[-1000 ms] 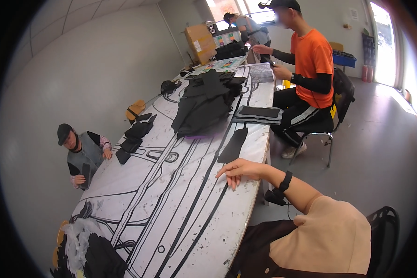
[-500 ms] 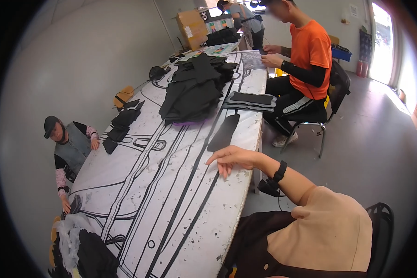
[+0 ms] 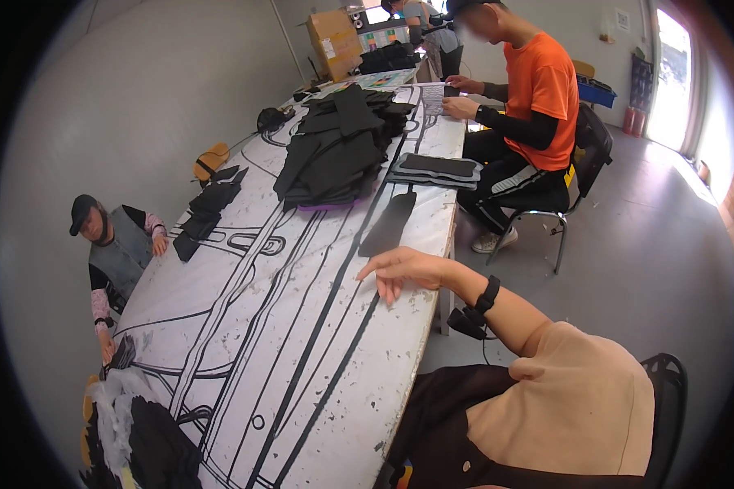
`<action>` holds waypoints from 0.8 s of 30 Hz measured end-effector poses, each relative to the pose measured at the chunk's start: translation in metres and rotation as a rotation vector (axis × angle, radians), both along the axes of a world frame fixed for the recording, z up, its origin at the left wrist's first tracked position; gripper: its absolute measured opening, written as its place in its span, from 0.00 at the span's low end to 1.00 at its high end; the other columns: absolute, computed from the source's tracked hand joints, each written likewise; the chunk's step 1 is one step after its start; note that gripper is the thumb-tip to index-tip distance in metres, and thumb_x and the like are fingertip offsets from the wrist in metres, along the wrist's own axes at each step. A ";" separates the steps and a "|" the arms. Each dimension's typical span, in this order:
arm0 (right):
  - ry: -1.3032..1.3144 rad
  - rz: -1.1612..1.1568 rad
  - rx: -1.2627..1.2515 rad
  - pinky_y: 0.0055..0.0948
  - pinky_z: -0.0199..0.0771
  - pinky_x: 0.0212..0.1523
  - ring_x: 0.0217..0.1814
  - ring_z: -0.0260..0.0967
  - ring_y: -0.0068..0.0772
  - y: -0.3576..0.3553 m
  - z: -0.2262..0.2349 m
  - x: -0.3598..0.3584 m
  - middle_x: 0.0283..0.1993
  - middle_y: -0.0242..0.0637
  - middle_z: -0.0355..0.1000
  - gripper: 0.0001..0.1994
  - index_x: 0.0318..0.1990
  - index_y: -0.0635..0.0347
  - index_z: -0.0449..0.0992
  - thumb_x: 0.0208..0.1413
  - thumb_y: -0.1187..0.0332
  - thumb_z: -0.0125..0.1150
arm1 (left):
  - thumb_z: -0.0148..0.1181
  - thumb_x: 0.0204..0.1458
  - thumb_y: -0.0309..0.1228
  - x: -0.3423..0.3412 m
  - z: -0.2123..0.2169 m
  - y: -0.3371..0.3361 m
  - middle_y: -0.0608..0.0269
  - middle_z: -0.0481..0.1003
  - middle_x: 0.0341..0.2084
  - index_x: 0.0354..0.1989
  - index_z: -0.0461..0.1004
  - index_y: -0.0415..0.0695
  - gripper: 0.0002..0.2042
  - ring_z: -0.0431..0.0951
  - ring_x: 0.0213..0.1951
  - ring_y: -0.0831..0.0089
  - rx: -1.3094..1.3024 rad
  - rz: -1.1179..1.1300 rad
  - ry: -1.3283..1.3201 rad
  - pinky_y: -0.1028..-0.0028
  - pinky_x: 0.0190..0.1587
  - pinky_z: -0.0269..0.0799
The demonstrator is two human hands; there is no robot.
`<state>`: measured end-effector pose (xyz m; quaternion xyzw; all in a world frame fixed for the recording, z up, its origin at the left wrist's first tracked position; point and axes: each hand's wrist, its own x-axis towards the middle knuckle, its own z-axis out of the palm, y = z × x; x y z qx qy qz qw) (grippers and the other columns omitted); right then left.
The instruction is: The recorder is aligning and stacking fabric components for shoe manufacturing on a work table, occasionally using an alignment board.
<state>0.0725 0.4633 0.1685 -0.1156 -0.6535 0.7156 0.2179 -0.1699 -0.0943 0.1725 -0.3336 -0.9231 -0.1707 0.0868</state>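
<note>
My right hand (image 3: 403,270) rests at the near right edge of the white table (image 3: 346,407), palm down. Its index finger points left and the other fingers hang loosely apart, holding nothing visible. A black band with a small device (image 3: 469,320) and a cable is strapped to that wrist. Just beyond the fingertips lies a flat dark grey strip (image 3: 389,224). Farther up is a low stack of grey shaped pieces with a black one on top (image 3: 436,169). Beside it rises a large pile of black flat pieces (image 3: 334,151). My left hand is out of view.
A co-worker in an orange shirt (image 3: 542,85) sits farther along the right edge, handling a small dark piece. Across the table another person (image 3: 130,248) touches a dark piece. A black heap with clear plastic (image 3: 151,432) occupies the lower left. Behind stands a cardboard box (image 3: 334,45).
The whole view has shifted slightly. My right hand keeps nearly the same pose beside the grey strip. The orange-shirted co-worker's hands have shifted around the small dark piece.
</note>
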 end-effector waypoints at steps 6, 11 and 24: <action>-0.006 -0.019 0.018 0.19 0.76 0.33 0.33 0.80 0.25 0.000 0.001 0.001 0.34 0.39 0.78 0.17 0.58 0.63 0.75 0.69 0.68 0.47 | 0.58 0.61 0.32 0.002 0.001 0.001 0.33 0.64 0.63 0.61 0.70 0.35 0.21 0.60 0.65 0.37 0.058 -0.024 -0.007 0.49 0.68 0.52; -0.004 -0.023 0.002 0.18 0.76 0.33 0.32 0.80 0.24 0.001 0.000 0.001 0.34 0.38 0.78 0.16 0.58 0.63 0.75 0.69 0.67 0.48 | 0.57 0.61 0.35 -0.001 0.002 -0.002 0.35 0.65 0.63 0.61 0.71 0.38 0.22 0.61 0.65 0.39 0.032 -0.031 0.004 0.48 0.68 0.53; -0.012 -0.025 0.013 0.18 0.75 0.33 0.32 0.79 0.24 0.000 0.000 0.001 0.34 0.38 0.78 0.16 0.58 0.63 0.75 0.68 0.67 0.49 | 0.57 0.61 0.44 -0.002 0.007 -0.003 0.40 0.66 0.64 0.63 0.71 0.43 0.25 0.64 0.66 0.43 -0.039 -0.025 -0.002 0.46 0.67 0.56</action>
